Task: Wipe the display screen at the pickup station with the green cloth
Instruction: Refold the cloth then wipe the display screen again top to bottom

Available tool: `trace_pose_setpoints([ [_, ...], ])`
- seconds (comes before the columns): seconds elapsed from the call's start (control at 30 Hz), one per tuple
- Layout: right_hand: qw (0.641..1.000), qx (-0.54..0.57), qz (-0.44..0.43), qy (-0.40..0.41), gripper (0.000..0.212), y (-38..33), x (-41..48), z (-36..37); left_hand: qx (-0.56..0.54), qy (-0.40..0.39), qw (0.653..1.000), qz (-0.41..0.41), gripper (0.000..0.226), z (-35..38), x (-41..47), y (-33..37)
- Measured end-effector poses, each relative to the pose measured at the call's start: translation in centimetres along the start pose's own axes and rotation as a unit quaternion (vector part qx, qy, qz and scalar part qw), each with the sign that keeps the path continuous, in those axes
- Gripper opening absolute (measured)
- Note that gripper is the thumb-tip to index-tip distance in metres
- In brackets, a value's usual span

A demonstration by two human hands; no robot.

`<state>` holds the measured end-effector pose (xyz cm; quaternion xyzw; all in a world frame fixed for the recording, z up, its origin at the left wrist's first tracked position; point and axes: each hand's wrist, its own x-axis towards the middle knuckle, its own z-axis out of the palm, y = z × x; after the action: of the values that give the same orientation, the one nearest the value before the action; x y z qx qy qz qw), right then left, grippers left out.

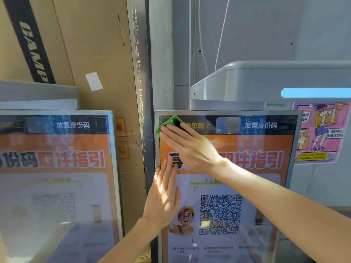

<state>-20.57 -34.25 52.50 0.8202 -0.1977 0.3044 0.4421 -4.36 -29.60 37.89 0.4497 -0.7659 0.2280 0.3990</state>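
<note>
Surroundings: a second upright display screen fills the lower left of the frame; a tall brown cardboard box leans behind it at upper left; a pink cartoon poster is stuck at the right edge.
Housing: a grey rounded kiosk hood with a lit blue strip sits above the screen.
Screen: the orange-and-lilac upright display screen at lower centre shows a QR code.
Cloth: the folded green cloth lies pressed at the screen's upper left corner.
Right hand: fingers straight and together, flat on the cloth, pressing not gripping.
Left hand: fingers extended, released, palm resting on the screen's left edge.
</note>
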Motion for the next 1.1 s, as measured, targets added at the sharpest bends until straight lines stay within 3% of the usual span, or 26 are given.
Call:
trace_pose_setpoints([
  [0.2,0.996,-0.003,0.062,0.068,0.069,-0.8,4.1,0.8,0.024,0.000,1.000,-0.012,0.066,0.5,0.0,0.5],
  [0.4,0.999,0.019,-0.040,0.008,0.061,1.2,-0.5,0.4,0.069,0.002,0.998,-0.003,0.064,0.7,0.0,0.3],
  [0.7,0.992,0.033,0.098,0.076,0.068,1.7,0.9,-0.1,0.077,0.019,0.996,-0.031,0.067,1.3,0.3,1.1],
  [0.9,1.000,0.027,-0.001,0.006,0.067,2.4,-3.8,-0.6,0.075,0.042,0.995,-0.048,0.066,1.9,0.6,1.8],
  [1.1,0.990,0.021,0.120,0.067,0.069,3.2,-0.9,-1.4,0.126,0.042,0.990,-0.055,0.062,2.5,0.9,2.9],
])
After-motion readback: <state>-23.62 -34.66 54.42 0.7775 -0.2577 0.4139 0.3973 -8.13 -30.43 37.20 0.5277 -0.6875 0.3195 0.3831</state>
